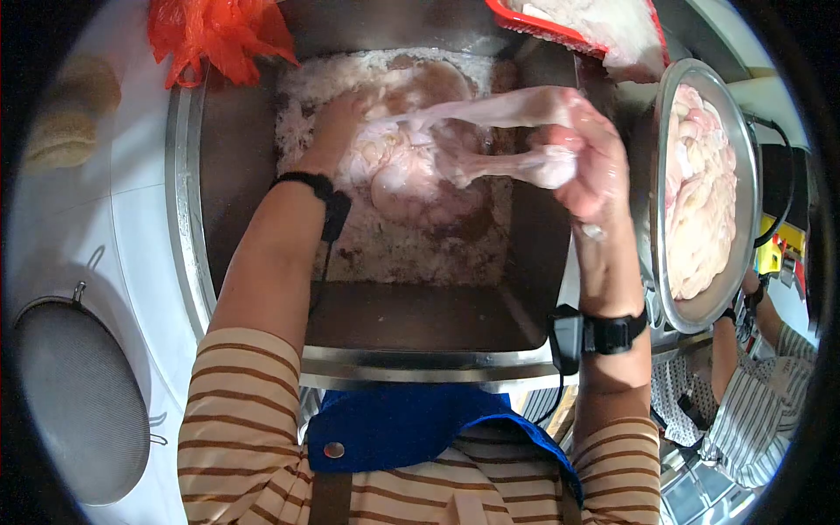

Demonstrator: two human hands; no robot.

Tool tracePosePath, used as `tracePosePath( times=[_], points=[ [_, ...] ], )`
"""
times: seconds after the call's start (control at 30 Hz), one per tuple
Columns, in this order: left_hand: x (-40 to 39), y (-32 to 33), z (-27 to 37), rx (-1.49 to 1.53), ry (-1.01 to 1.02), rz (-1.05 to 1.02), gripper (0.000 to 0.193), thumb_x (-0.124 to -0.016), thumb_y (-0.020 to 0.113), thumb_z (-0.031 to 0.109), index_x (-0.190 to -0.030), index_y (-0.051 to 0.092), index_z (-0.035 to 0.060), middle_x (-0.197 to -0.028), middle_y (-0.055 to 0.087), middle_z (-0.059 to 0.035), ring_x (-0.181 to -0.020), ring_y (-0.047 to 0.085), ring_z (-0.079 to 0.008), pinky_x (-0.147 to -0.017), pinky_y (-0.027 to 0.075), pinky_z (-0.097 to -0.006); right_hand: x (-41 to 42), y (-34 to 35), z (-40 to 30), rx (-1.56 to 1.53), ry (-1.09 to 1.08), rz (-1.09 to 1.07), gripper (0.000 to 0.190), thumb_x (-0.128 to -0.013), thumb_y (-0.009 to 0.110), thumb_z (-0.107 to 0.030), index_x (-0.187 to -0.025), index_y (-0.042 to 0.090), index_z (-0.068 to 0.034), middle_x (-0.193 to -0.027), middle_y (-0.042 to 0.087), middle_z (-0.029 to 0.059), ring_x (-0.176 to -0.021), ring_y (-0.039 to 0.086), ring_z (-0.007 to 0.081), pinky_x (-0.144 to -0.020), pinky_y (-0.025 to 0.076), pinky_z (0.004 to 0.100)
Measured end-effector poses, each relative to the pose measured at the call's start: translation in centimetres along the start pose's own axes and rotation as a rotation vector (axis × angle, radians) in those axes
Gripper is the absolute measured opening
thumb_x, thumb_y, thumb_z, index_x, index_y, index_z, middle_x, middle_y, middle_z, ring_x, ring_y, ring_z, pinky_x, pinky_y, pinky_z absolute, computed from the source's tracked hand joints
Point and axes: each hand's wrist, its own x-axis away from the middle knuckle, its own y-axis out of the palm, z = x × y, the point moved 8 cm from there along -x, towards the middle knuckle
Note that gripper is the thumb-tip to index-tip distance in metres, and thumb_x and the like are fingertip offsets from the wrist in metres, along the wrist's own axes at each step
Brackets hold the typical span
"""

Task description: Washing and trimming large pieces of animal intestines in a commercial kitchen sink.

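A heap of pale pink raw offal [410,177], slick and wet, lies in a deep metal sink [433,318] with foamy, cloudy liquid around it. My right hand [594,157] is raised at the sink's right side, its fingers closed on stretched strands of the offal that run left to the heap. At the heap's left edge is my left hand [348,118]; its fingers are partly hidden by liquid and offal, so its grip cannot be made out. Both wrists wear black straps with small devices.
A metal bowl [669,289] of pale offal [702,203] stands right of the sink. A red-rimmed container [551,26] of white granular matter is at the top right, red plastic bags [223,33] at the top left. A mesh strainer [82,400] lies left; another person [755,400] is lower right.
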Motion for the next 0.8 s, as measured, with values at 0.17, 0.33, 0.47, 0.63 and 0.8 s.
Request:
tracePosePath(
  times=[0.17, 0.33, 0.47, 0.63, 0.8],
  points=[
    [7.7, 1.7, -8.5, 0.053, -0.176, -0.214, 0.019, -0.079, 0.046, 0.013, -0.087, 0.06, 0.0034, -0.083, 0.06, -0.0183, -0.079, 0.057, -0.0352, -0.07, 0.046, -0.044, 1.5, 0.4, -3.2, -0.053, -0.041, 0.061, 0.015, -0.083, 0.052, -0.019, -0.09, 0.053, -0.005, -0.074, 0.055, 0.0034, -0.06, 0.049, 0.0129, -0.05, 0.041, 0.0253],
    [13.0, 1.3, -13.6, -0.299, -0.472, -0.382, 0.021, -0.083, 0.043, 0.015, -0.089, 0.06, 0.0045, -0.09, 0.06, -0.0181, -0.084, 0.058, -0.034, -0.073, 0.047, -0.042, 4.4, 1.3, -5.8, -0.005, -0.303, 0.504, 0.02, -0.086, 0.047, -0.021, -0.091, 0.051, -0.002, -0.064, 0.047, 0.0019, -0.056, 0.045, 0.0128, -0.048, 0.039, 0.0226],
    [15.9, 3.6, -16.3, -0.371, -0.585, -0.59, 0.023, -0.085, 0.041, 0.016, -0.091, 0.059, 0.0024, -0.092, 0.059, -0.0187, -0.087, 0.057, -0.0342, -0.073, 0.047, -0.0422, 4.5, 3.0, -9.6, 0.029, -0.324, -0.178, 0.024, -0.086, 0.045, -0.025, -0.094, 0.049, -0.003, -0.069, 0.047, 0.0033, -0.06, 0.046, 0.015, -0.051, 0.041, 0.024],
    [9.2, 2.7, -3.2, -0.228, -0.126, -0.296, 0.033, -0.085, 0.042, 0.016, -0.11, 0.048, -0.0043, -0.104, 0.055, -0.0215, -0.099, 0.052, -0.0334, -0.08, 0.045, -0.04, 2.5, -0.1, -6.3, 0.062, -0.17, 0.18, 0.018, -0.087, 0.043, -0.022, -0.084, 0.047, -0.005, -0.06, 0.039, -0.001, -0.052, 0.036, 0.0095, -0.04, 0.03, 0.0218],
    [3.0, -1.6, 14.5, 0.771, 0.441, -0.554, 0.038, -0.084, 0.051, 0.026, -0.113, 0.046, 0.0014, -0.103, 0.056, -0.016, -0.096, 0.053, -0.0243, -0.08, 0.042, -0.0317, 0.9, 2.1, -6.0, -0.038, -0.173, 0.104, 0.017, -0.087, 0.041, -0.021, -0.085, 0.047, -0.005, -0.062, 0.042, 0.0007, -0.054, 0.038, 0.0113, -0.046, 0.034, 0.0235]
  ],
)
